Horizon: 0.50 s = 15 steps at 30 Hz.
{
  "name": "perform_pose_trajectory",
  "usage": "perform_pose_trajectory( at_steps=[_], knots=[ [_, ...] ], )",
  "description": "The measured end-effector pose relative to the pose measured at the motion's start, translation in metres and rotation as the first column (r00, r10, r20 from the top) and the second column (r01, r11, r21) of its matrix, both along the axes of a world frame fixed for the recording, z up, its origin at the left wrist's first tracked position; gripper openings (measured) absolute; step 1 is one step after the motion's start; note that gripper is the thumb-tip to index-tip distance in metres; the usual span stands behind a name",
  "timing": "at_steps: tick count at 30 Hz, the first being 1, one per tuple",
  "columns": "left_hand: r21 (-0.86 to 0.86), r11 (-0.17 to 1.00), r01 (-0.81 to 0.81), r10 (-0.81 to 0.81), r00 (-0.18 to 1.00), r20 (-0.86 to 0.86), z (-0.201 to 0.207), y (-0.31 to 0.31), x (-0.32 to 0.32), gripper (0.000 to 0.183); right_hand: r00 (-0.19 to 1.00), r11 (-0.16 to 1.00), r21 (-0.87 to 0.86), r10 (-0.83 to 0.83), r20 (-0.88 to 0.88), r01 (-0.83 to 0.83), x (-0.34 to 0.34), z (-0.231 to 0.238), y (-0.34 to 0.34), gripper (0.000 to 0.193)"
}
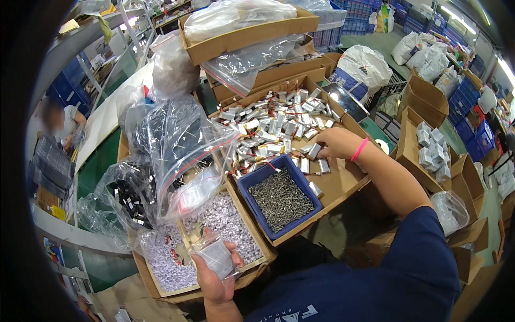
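My left hand (215,287) is closed around a small clear plastic bag (217,258) with something pale and flat inside. Below it lies a wooden-edged box of small white pieces (241,228). My right hand (339,144) reaches over a cardboard tray (343,174) and pinches a silver battery pouch cell (314,152) between thumb and fingers. Many more silver pouch cells (273,126) with red wires lie heaped across that tray. Between my hands, a blue plastic bin (243,185) full of small metal screws (281,201) rests on the tray's near left corner.
Clear plastic bags (177,134) cover the boxes on the left, one with black connector parts (129,204). Cardboard trays of bags (252,32) are stacked at the back. An open carton of pale boxes (433,150) stands right. Another person (67,121) sits far left.
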<state>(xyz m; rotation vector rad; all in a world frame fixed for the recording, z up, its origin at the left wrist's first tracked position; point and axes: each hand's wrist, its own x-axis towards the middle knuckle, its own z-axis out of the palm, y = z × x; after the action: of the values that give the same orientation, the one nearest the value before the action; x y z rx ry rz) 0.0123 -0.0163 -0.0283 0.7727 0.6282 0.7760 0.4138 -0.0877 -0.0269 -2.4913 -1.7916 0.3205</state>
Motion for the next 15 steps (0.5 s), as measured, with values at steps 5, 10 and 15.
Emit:
perform_pose_trajectory(
  at_steps=[5,10,15],
  knots=[
    [-0.005,1.0,0.009,-0.009,1.0,0.0,-0.002,0.001,-0.001,0.067,0.996,0.995,0.071,-0.064,-0.058,0.068,0.002,0.01,-0.005,0.024],
    [-0.021,1.0,0.007,-0.006,1.0,0.03,-0.003,0.003,-0.005,0.065,0.995,0.989,0.14,-0.028,-0.1,0.042,0.001,0.021,-0.002,0.024],
    [-0.036,0.999,-0.022,0.022,1.0,0.005,-0.005,0.002,-0.01,0.063,0.989,0.965,0.221,0.145,0.015,-0.145,-0.005,0.024,0.005,0.023]
  ],
)
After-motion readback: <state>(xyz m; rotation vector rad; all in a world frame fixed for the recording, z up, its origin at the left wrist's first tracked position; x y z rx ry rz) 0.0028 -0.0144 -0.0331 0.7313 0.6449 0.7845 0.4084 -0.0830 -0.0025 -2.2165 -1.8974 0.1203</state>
